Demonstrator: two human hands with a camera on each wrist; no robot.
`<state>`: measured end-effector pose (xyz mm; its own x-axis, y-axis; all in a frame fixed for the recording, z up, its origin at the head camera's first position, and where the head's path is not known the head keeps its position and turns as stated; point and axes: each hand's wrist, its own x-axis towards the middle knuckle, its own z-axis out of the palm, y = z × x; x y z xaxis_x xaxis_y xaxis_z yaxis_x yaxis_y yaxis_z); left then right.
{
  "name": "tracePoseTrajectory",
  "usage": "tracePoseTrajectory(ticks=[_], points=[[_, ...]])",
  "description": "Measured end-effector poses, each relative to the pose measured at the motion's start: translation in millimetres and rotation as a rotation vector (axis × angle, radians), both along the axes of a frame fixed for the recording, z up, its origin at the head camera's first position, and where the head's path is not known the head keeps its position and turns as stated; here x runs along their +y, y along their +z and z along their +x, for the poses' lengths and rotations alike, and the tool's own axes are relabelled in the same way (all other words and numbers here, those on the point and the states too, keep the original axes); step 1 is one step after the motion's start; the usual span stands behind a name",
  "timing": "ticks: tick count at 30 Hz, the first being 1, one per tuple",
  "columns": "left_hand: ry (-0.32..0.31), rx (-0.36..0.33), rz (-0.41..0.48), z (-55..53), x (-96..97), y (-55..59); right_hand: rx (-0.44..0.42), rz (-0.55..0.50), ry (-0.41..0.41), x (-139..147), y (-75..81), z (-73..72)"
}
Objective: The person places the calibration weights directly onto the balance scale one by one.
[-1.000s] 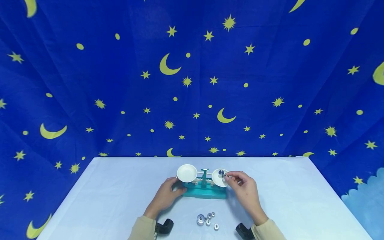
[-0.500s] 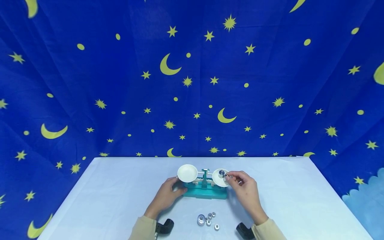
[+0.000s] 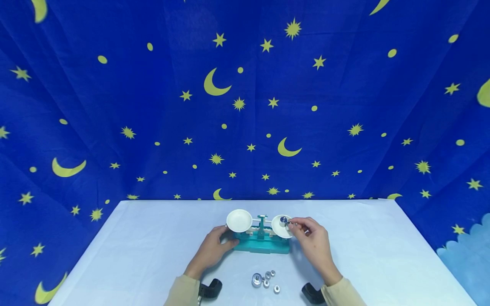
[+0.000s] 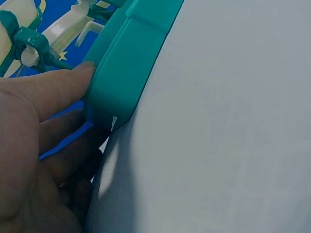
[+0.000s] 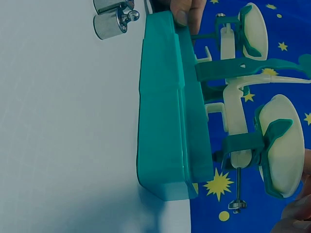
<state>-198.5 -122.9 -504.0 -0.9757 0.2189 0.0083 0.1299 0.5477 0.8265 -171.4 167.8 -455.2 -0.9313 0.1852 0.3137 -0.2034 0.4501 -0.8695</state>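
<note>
1. Against the head view of a second ago, I see hardly any change: the left hand (image 3: 213,248) and right hand (image 3: 315,246) keep nearly the same places. I take this as a pause for careful placing at the right pan (image 3: 277,232), with the small piece there not yet let go.
2. My right fingers are drawn together, thumb against index finger, pinching what looks like a small metal weight (image 3: 289,223) over that pan. It sits just beside a larger weight (image 3: 283,220) standing on the pan. I cannot tell whether the pinched piece touches the pan; the right wrist view does not show it.
3. My left fingers grip the end of the balance scale (image 3: 261,245): the thumb (image 4: 68,87) lies on the edge of the green base, the others curl below and behind it. I judge that this steadies the scale.
4. The scale stands upright on the worktop (image 3: 153,246), between the two hands. Its left pan (image 3: 239,221) looks higher than the right one.
5. More loose weights (image 3: 257,279) stand on the worktop in front of the scale, apart from both hands.
</note>
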Motion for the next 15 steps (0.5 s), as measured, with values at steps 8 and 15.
tracePoseTrajectory(ticks=[8,15], points=[[-0.001,-0.002,-0.002,0.3,0.4,0.8,-0.006,0.009,0.002,0.6,-1.2,-2.0],[0.002,-0.004,0.0,0.4,0.7,1.5,0.0,0.012,0.01,1.3,-1.3,-2.4]])
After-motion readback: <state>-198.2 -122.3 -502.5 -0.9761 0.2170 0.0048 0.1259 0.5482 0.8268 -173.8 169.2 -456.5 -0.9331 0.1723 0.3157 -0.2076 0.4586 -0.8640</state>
